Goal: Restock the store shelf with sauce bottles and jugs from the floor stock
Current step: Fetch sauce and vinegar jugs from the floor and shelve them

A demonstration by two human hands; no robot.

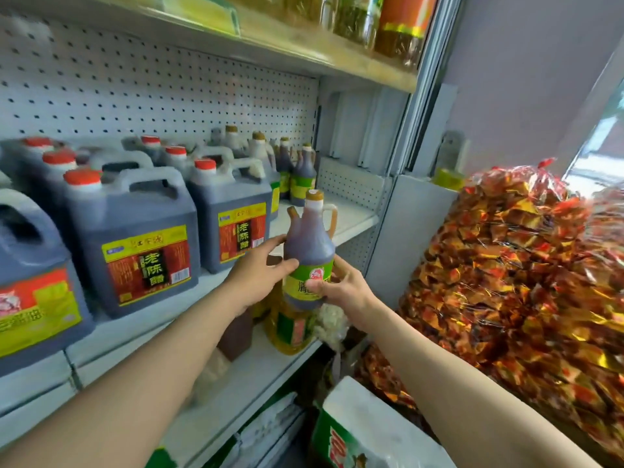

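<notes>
A brown sauce bottle [309, 244] with a tan cap, side handle and green label is held upright in front of the white shelf [351, 217]. My left hand [260, 275] grips its left side at the label. My right hand [341, 285] pinches the label low on the right. Large dark vinegar jugs [141, 244] with red caps fill the shelf's left and middle. Several matching brown bottles [302, 177] stand at the back right of the shelf.
A yellow oil bottle [290, 329] and a brown bottle [236, 336] stand on the lower shelf under my hands. A big bag of red-gold wrapped goods [506, 271] bulges at the right. A white and green sack [368, 430] lies below. Jars line the top shelf [371, 25].
</notes>
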